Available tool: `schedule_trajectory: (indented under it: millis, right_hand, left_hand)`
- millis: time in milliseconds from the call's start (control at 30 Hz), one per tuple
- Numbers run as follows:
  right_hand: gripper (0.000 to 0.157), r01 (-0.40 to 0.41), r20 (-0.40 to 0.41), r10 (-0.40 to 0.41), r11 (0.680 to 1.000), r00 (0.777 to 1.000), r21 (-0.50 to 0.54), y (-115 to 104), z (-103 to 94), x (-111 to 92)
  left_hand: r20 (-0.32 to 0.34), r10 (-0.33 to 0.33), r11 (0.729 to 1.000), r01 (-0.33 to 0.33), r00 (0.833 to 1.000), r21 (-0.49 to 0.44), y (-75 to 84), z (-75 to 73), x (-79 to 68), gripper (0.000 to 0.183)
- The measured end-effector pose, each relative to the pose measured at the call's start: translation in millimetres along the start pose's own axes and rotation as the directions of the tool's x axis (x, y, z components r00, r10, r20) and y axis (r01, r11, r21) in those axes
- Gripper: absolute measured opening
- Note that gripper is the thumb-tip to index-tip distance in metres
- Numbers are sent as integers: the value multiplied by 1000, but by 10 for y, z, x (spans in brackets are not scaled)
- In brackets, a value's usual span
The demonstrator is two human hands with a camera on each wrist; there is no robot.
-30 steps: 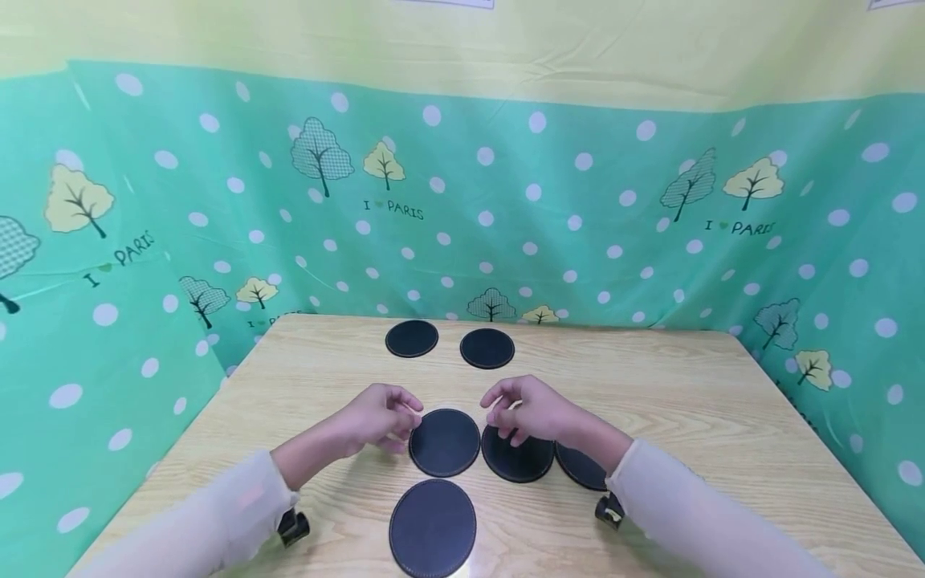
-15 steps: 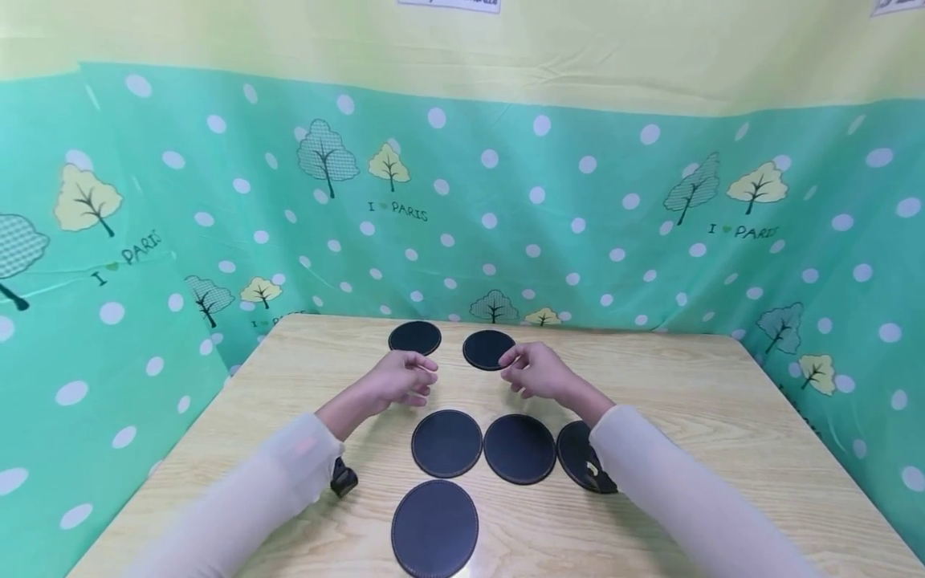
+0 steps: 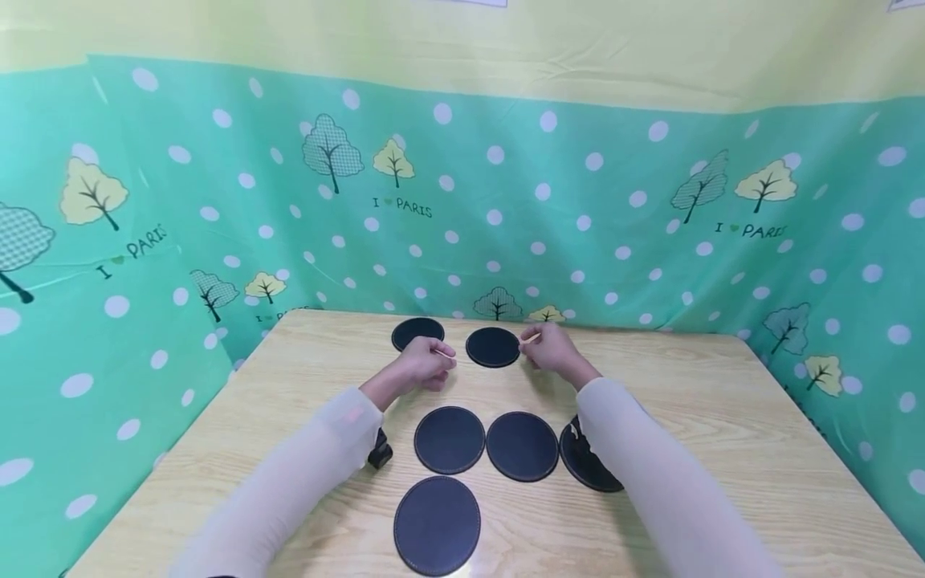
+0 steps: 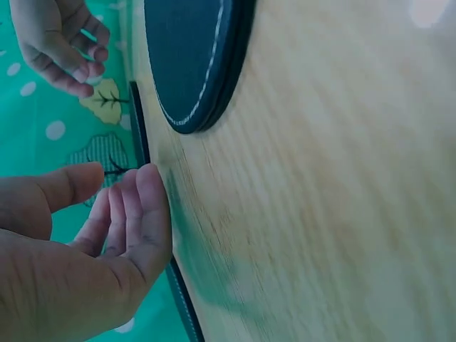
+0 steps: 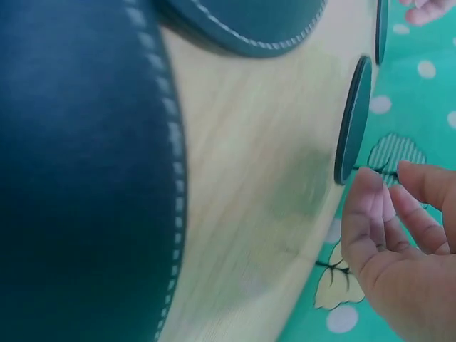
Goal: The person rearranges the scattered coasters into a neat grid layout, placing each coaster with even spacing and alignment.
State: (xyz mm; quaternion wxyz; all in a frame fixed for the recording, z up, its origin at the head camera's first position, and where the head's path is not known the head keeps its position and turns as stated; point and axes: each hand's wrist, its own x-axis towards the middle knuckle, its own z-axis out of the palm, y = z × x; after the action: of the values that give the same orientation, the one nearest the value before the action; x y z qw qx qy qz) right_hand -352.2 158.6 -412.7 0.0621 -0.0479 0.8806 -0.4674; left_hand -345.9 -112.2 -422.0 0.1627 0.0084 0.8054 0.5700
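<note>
Two black round coasters with stitched rims lie near the table's far edge: a left one (image 3: 415, 329) and a right one (image 3: 493, 348). My left hand (image 3: 428, 363) is just in front of the gap between them, its wrist turned inward. Thumb and fingers stand apart with nothing between them in the left wrist view (image 4: 107, 249). Beside the right far coaster's right edge is my right hand (image 3: 552, 350), fingertips at or very near the rim; contact cannot be told. The right wrist view shows its fingers (image 5: 367, 214) bent loosely around an unfilled gap.
Nearer to me, a row of three black coasters lies side by side: left (image 3: 450, 440), middle (image 3: 522, 446) and right (image 3: 582, 461), the last partly behind my right sleeve. Another coaster (image 3: 437, 526) lies in front. A green dotted curtain (image 3: 506, 201) surrounds the wooden table (image 3: 694, 417).
Both hands have moved from the near row to the far coasters. My right hand is now at the right far coaster's edge; my left has shifted forward and right. The coasters appear unmoved.
</note>
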Motion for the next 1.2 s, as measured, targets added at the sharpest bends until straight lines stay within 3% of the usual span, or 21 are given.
schedule_trajectory:
  millis: [200,367,500,833,1200]
  right_hand:
    - [37,-60,-43,64,993,997,106,102,-112,81]
    - [37,-144,-94,168,965,981,218,189,-165,103]
    - [39,-176,-87,207,944,974,280,208,-136,118]
    - [46,-153,-42,175,938,984,312,140,76,239]
    - [45,-164,-71,193,942,979,292,32,153,238]
  left_hand:
    - [-12,17,999,-17,1000,39,33,6,139,25]
    - [-18,47,998,-46,999,53,42,24,299,29]
    - [-27,20,999,-20,999,28,77,46,389,32]
    - [-43,-1,1000,1,999,-17,154,124,537,38]
    - [-25,7,999,-8,1000,-50,151,185,604,43]
